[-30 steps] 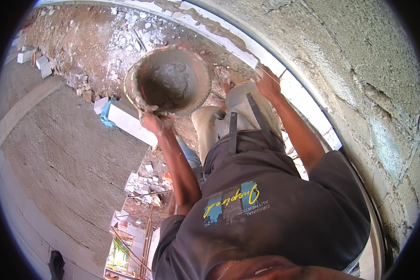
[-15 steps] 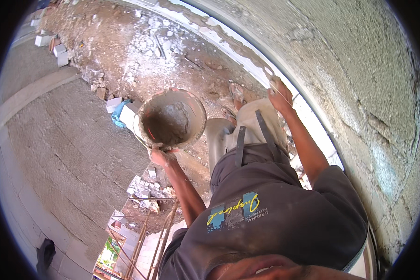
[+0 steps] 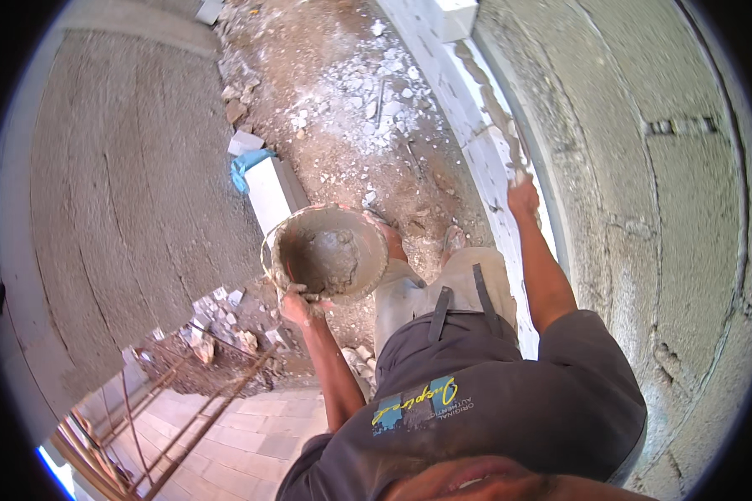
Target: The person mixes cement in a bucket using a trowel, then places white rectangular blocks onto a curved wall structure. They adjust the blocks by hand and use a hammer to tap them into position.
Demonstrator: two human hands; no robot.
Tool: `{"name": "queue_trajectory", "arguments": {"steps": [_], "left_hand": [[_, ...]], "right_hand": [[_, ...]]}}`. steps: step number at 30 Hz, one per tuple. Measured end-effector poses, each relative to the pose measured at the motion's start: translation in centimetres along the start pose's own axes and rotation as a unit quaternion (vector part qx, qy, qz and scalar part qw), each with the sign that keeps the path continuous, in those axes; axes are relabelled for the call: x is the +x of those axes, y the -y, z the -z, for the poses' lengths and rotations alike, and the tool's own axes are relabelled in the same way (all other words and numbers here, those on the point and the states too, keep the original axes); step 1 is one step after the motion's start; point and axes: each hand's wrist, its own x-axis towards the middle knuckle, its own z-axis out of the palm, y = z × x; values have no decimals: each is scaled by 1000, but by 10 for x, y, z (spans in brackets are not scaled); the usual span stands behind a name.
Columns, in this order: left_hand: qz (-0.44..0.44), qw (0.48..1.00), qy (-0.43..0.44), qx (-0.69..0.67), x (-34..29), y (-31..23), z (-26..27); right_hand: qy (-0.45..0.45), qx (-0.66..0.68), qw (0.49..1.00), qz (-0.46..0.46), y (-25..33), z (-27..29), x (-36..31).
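A dark grey T-shirt (image 3: 518, 417) with short sleeves (image 3: 602, 338) is worn at the lower centre of the frame, marked by a print (image 3: 414, 406) of blue blocks, yellow script and small pale lettering. Beige trousers (image 3: 500, 280) are overlaid by two dark straps (image 3: 440, 316).

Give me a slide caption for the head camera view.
Left hand gripping a bucket of grey mix, right hand at a pale block wall.

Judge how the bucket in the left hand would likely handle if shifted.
The bucket is probably heavy for its size, given the thick grey paste inside. Gripped at one side by the left hand, it may tip. Its smeared rim could be slippery.
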Motion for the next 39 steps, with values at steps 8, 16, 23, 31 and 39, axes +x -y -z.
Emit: {"name": "queue_trajectory", "arguments": {"steps": [8, 16, 23, 31, 39], "left_hand": [[3, 998, 21, 62, 98, 4, -40], [-99, 975, 14, 196, 175, 31, -103], [74, 975, 35, 206, 235, 32, -184], [46, 992, 88, 75, 358, 145, -275], [232, 942, 146, 194, 496, 361, -304]], "right_hand": [[-23, -27, 995, 98, 51, 21, -84], [362, 5, 898, 248, 285, -33, -126], [423, -176, 812, 361, 435, -145, -113], [340, -194, 793, 467, 498, -313, -38], [289, -179, 827, 448, 441, -532, -17]]}}
